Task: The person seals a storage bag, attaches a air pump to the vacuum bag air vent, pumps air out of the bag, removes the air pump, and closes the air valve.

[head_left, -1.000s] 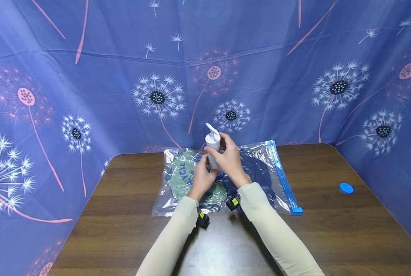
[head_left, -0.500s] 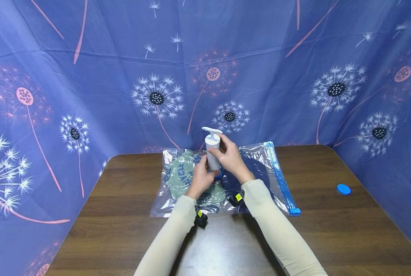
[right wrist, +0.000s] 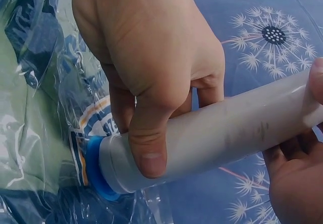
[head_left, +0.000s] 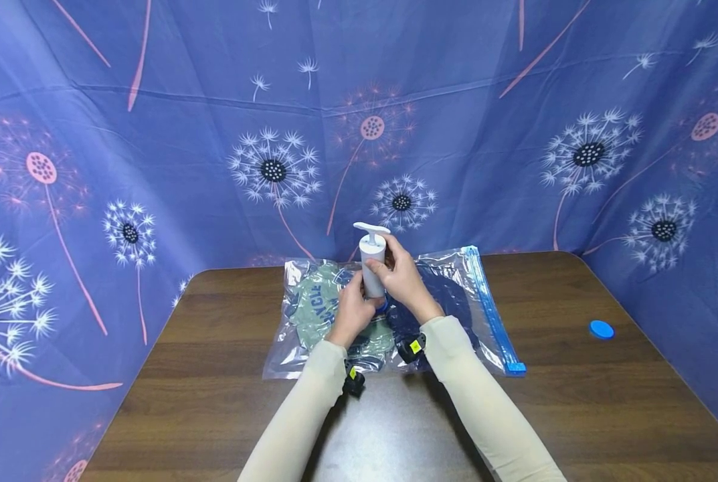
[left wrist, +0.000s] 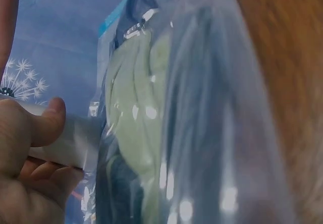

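A white hand pump (head_left: 373, 268) with a T-shaped handle stands nearly upright on a clear vacuum storage bag (head_left: 496, 321). Low on its barrel, my left hand (head_left: 351, 311) grips it with curled fingers, the thumb across the front. Higher up, just under the handle, my right hand (head_left: 405, 280) holds the barrel. The right wrist view shows the pump's foot meeting a blue valve ring (right wrist: 96, 166) on the bag. Inside the bag lie a green garment (head_left: 313, 308) with dark lettering and a navy garment (head_left: 455, 294).
A round blue cap (head_left: 601, 329) lies on the brown wooden table (head_left: 214, 402), to the right of the bag. The bag's blue zip strip (head_left: 492, 301) has a slider (head_left: 515, 368) at its near end. A blue dandelion-patterned cloth (head_left: 310, 167) hangs behind the table.
Since one second ago the pump has turned, so its handle now lies crosswise instead of slanting. Both hands stay on the barrel. Over the last half second almost nothing differs.
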Tool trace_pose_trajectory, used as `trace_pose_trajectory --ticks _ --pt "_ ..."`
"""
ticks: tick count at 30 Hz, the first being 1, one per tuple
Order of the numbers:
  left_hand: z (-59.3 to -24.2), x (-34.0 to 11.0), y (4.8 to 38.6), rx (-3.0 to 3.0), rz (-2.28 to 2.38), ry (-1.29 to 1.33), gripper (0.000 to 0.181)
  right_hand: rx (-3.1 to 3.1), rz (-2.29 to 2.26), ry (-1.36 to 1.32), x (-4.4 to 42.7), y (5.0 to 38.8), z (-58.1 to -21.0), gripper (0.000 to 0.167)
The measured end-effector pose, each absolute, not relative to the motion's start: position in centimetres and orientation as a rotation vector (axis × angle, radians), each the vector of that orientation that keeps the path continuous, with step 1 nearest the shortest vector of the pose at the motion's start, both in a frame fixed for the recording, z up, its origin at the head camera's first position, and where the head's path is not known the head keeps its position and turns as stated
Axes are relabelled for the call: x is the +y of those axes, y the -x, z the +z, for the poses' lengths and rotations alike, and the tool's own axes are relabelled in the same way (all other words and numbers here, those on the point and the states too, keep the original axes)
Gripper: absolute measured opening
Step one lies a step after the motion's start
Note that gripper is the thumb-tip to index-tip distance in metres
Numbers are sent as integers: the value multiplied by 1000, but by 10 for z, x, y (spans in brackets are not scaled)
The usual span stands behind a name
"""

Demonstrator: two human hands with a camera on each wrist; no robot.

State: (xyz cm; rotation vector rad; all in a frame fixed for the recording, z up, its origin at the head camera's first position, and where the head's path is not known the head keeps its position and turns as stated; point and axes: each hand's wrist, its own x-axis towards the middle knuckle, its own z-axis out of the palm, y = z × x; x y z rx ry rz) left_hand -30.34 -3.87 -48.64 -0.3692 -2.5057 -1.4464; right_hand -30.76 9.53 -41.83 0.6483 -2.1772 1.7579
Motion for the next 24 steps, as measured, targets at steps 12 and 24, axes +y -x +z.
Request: trace_pose_trajectory --ticks 12,24 --pt "-488 -41 307 -2514 -1537 392 64 -2215 1783 -653 96 292 -402 53" --pt "-490 -41 307 -2505 -1597 366 64 -2226 1802 -656 95 292 -406 55"
